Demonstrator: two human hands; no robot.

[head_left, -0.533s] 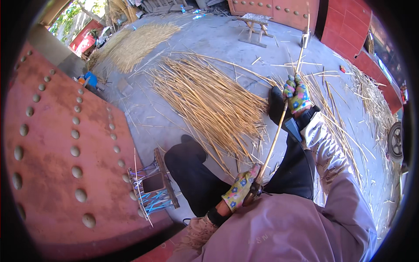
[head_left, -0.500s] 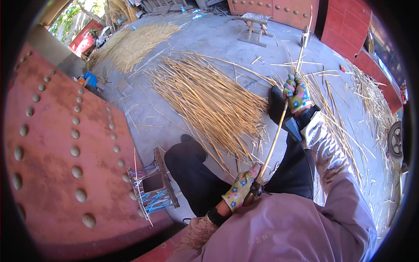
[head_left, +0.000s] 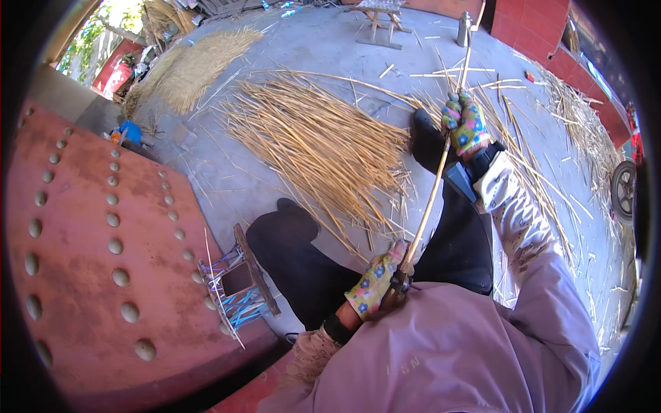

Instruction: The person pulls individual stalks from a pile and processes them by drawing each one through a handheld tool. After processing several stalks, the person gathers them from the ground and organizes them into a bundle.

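A long tan reed stalk (head_left: pixel 431 201) runs from my lap up and away past my right foot. Partway along it, my right hand (head_left: pixel 466 122), in a flowered glove, is closed round the stalk. My left hand (head_left: pixel 376 282), gloved alike, is closed at the stalk's near end, close to my belly. There it grips a short dark tool (head_left: pixel 397 289), whose kind is mostly hidden by the fingers; the stalk's end meets it. Left of my right foot lies a big pile of stalks (head_left: pixel 317 148) on the floor.
A red studded door panel (head_left: pixel 82 227) stands at left, with a small stool strung with blue cord (head_left: pixel 244 292) beside it. Farther off lie a pale stalk heap (head_left: pixel 206 65), a low wooden stool (head_left: pixel 377 27) and a metal flask (head_left: pixel 464 31). Loose stalks (head_left: pixel 530 162) litter the right; a wheel (head_left: pixel 623 191) is beyond.
The whole view has shifted slightly, so things sit a little higher and farther left. Both hands keep their hold, and the stalk lies at nearly the same slant.
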